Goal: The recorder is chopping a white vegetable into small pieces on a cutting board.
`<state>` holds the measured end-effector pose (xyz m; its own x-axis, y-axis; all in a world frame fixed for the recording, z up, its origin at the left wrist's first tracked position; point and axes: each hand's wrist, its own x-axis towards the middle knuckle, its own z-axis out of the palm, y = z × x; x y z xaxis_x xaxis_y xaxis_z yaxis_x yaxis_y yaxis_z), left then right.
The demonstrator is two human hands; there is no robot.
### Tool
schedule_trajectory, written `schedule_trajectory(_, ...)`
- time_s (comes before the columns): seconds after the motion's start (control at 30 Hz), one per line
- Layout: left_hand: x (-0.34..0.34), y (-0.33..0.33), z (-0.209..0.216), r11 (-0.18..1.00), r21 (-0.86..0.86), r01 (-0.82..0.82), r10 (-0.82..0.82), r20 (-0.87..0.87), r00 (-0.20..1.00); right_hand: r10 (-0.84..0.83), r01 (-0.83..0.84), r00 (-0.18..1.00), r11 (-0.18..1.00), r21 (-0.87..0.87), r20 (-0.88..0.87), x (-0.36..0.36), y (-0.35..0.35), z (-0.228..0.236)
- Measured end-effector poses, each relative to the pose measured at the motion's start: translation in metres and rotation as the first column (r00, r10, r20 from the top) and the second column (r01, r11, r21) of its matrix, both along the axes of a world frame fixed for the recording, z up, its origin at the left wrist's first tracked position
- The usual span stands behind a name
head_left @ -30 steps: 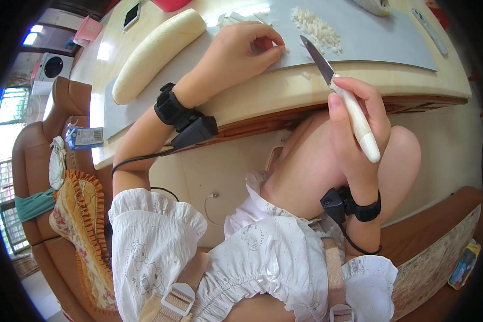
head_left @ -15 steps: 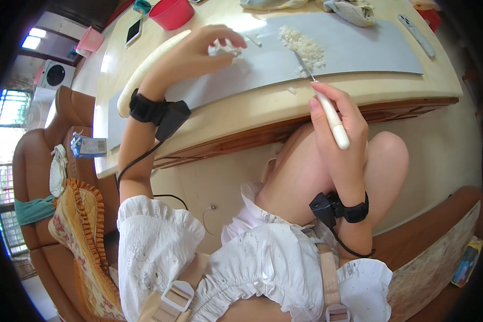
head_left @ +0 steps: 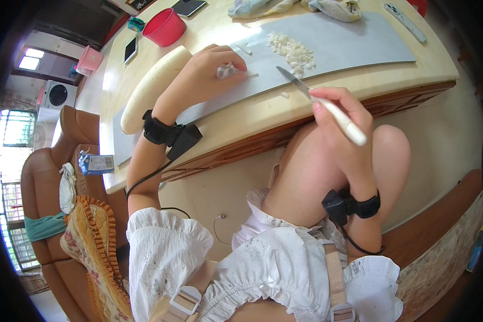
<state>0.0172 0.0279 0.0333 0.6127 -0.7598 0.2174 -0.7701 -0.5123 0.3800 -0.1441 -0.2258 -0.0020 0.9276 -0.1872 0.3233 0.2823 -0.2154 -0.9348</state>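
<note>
My right hand (head_left: 344, 121) grips a small knife (head_left: 338, 115) by its white handle. The blade points up and left, its tip just short of a heap of diced white pieces (head_left: 292, 52). Over the grey board (head_left: 354, 45), my left hand (head_left: 212, 70) has its fingers curled round some white vegetable pieces (head_left: 226, 71). A thin strip pokes out near the fingertips; the rest is partly hidden. Beside my left forearm lies a long, peeled white radish (head_left: 154, 88). One loose strip (head_left: 244, 48) rests on the board between my left hand and the heap.
A red tub (head_left: 164, 28), a phone (head_left: 130, 50) and a dark tablet-like device (head_left: 189, 7) stand toward the far left. Cloths (head_left: 333, 9) lie behind the board. A light-coloured phone (head_left: 405, 23) is at the far right. A blue carton (head_left: 96, 163) sits by the table's left edge.
My left fingers, spread before, have closed round the white pieces. The knife has drawn back from the diced heap, toward the board's near edge. The whole view has shifted slightly.
</note>
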Motion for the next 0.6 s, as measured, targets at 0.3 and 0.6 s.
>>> schedule_trajectory(0.3,-0.003,-0.002,-0.005,1.0,-0.024,-0.006,0.006,0.023,1.0,0.139,-0.044,0.967,0.917,0.397,-0.214,0.011,-0.052,0.007)
schedule_trajectory(0.6,-0.005,-0.01,-0.009,0.994,-0.106,0.031,-0.025,0.058,0.998,0.099,0.091,0.923,0.882,0.462,-0.371,0.025,-0.047,-0.005)
